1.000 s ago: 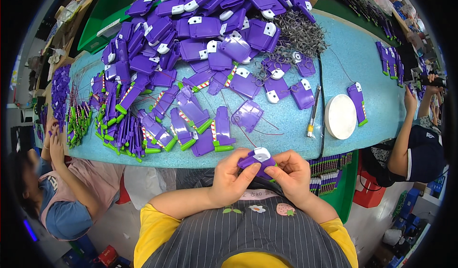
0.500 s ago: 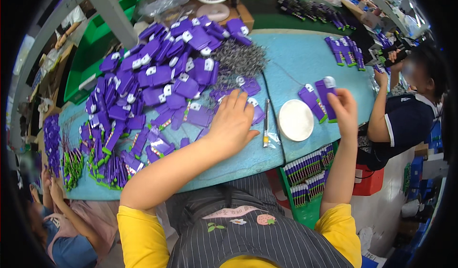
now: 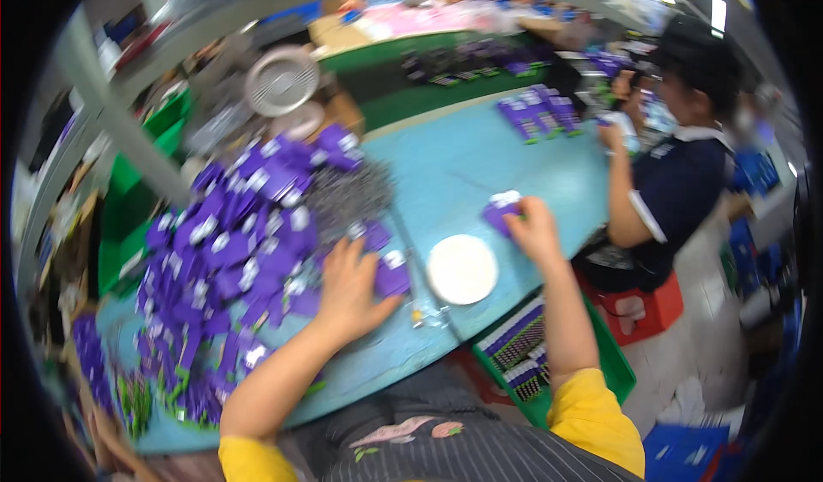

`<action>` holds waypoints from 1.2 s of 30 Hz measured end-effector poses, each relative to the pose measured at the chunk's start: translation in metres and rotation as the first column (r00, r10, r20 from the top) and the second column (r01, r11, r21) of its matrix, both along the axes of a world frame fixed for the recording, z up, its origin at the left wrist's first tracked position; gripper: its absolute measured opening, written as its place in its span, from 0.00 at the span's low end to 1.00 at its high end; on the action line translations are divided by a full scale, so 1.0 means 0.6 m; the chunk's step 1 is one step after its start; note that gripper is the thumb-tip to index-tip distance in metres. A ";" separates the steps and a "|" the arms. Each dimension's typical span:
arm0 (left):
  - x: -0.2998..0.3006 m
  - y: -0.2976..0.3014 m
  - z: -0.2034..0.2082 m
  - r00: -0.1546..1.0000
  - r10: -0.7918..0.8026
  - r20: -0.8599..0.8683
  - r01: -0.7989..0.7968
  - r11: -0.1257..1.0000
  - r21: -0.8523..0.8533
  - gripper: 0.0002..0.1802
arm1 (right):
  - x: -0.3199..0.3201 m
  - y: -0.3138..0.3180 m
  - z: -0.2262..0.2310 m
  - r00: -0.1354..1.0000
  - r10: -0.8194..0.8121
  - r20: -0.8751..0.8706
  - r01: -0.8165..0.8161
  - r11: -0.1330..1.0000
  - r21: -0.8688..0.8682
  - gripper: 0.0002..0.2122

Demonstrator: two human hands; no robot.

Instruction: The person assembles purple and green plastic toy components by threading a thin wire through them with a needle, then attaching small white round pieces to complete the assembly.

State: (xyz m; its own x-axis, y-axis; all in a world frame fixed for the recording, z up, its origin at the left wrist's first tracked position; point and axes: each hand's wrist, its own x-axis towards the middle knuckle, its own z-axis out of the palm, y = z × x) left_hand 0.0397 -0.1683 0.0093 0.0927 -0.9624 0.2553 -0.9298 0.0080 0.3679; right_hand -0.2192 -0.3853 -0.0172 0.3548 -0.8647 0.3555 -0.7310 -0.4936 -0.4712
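Note:
My left hand point(image 3: 347, 289) rests with fingers spread at the right edge of a large heap of flat purple pieces point(image 3: 244, 255) with white ends. Beside its thumb lies a single purple piece point(image 3: 393, 278). Farther right, my right hand point(image 3: 538, 231) has its fingers closed at the edge of a purple piece with a white top point(image 3: 497, 214); motion blur hides the exact grip. A round white dish point(image 3: 463, 269) sits on the blue table between my hands.
A tangle of thin grey metal parts point(image 3: 347, 192) borders the heap. Below the table edge stands a green crate point(image 3: 613, 379) of purple-and-green pieces. A co-worker point(image 3: 677, 173) sits at right, near a row of purple pieces point(image 3: 538, 113). A fan point(image 3: 283, 81) stands behind.
The view has swung, so the table appears lower and farther left. My right hand has lowered its purple piece beside the one lying there. My left hand stays by the heap.

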 end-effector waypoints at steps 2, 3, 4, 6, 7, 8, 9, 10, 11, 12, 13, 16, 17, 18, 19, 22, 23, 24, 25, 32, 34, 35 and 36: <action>0.009 0.016 0.016 0.999 -0.035 0.001 0.035 0.999 -0.002 0.35 | 0.017 0.021 0.004 1.000 0.002 -0.028 -0.011 0.947 -0.321 0.13; 0.014 0.024 0.022 0.999 -0.036 0.019 0.036 0.999 0.008 0.34 | 0.037 0.050 0.029 0.993 0.058 0.100 -0.024 0.949 -0.314 0.14; 0.020 0.030 0.029 0.994 -0.040 0.102 0.039 0.999 0.011 0.35 | 0.055 0.074 0.040 0.963 0.156 0.220 -0.077 0.941 -0.330 0.14; 0.026 0.046 0.038 0.980 -0.050 0.194 0.051 0.999 -0.004 0.36 | 0.095 0.152 0.071 0.907 0.325 0.269 -0.234 0.918 -0.319 0.14; 0.025 0.049 0.040 0.979 -0.041 0.198 0.042 0.999 0.000 0.36 | 0.109 0.186 0.077 0.857 0.446 0.260 -0.370 0.882 -0.293 0.17; 0.026 0.048 0.043 0.979 -0.037 0.202 0.036 0.999 0.009 0.36 | 0.125 0.218 0.087 0.837 0.522 0.163 -0.477 0.843 -0.250 0.21; 0.028 0.049 0.046 0.976 -0.055 0.209 0.057 0.998 -0.001 0.36 | 0.142 0.245 0.093 0.800 0.595 0.073 -0.575 0.796 -0.188 0.25; 0.028 0.052 0.051 0.980 -0.074 0.184 0.081 0.996 -0.030 0.36 | 0.158 0.260 0.092 0.785 0.618 0.040 -0.599 0.775 -0.202 0.28; 0.027 0.056 0.057 0.983 -0.092 0.159 0.102 0.993 -0.057 0.37 | 0.174 0.270 0.090 0.768 0.640 0.006 -0.624 0.751 -0.213 0.32; 0.023 0.063 0.070 0.978 -0.096 0.187 0.115 0.989 -0.094 0.36 | 0.191 0.274 0.085 0.774 0.633 0.005 -0.617 0.756 -0.219 0.32; 0.030 0.071 0.069 0.977 -0.092 0.193 0.113 0.989 -0.099 0.36 | 0.210 0.276 0.080 0.739 0.673 -0.006 -0.660 0.722 -0.206 0.34; 0.046 0.098 0.068 0.980 -0.197 0.006 0.195 0.971 -0.139 0.37 | 0.223 0.293 0.093 0.674 0.739 0.016 -0.725 0.665 -0.179 0.37; 0.042 0.108 0.071 0.981 -0.196 0.009 0.195 0.970 -0.145 0.37 | 0.224 0.300 0.099 0.646 0.761 0.053 -0.747 0.645 -0.160 0.38; 0.039 0.123 0.069 0.958 -0.196 -0.210 0.162 0.972 -0.168 0.37 | 0.226 0.307 0.096 0.633 0.769 0.082 -0.761 0.639 -0.112 0.37; 0.038 0.137 0.065 0.887 -0.193 -0.420 0.126 0.975 -0.183 0.38 | 0.224 0.312 0.095 0.634 0.769 0.080 -0.760 0.639 -0.118 0.37; 0.032 0.186 0.040 0.761 -0.250 -0.599 0.123 0.962 -0.245 0.43 | 0.214 0.341 0.096 0.500 0.856 0.134 -0.831 0.517 -0.204 0.35; 0.020 0.197 0.038 0.635 -0.282 -0.719 0.068 0.948 -0.311 0.44 | 0.211 0.351 0.099 0.497 0.858 0.129 -0.832 0.514 -0.207 0.35; 0.000 0.212 0.053 0.543 -0.257 -0.799 0.008 0.953 -0.301 0.41 | 0.206 0.363 0.099 0.475 0.858 0.196 -0.836 0.510 -0.203 0.34; 0.002 0.224 0.046 0.541 -0.260 -0.800 0.009 0.953 -0.303 0.41 | 0.203 0.372 0.099 0.450 0.854 0.262 -0.840 0.504 -0.200 0.34; -0.003 0.293 -0.031 0.338 -0.027 -0.941 -0.220 0.970 -0.107 0.25 | 0.210 0.433 0.063 0.460 0.824 0.332 -0.844 0.522 -0.125 0.32; 0.014 0.310 -0.035 0.197 -0.018 -0.980 -0.289 0.954 -0.076 0.19 | 0.212 0.424 0.056 0.511 0.796 0.325 -0.795 0.581 -0.172 0.32; 0.024 0.321 -0.034 0.142 -0.015 -0.990 -0.323 0.944 -0.061 0.17 | 0.215 0.411 0.048 0.514 0.794 0.325 -0.796 0.583 -0.165 0.32; 0.034 0.338 -0.034 0.119 -0.024 -0.993 -0.380 0.923 -0.068 0.15 | 0.224 0.397 0.038 0.629 0.766 0.134 -0.767 0.639 -0.052 0.31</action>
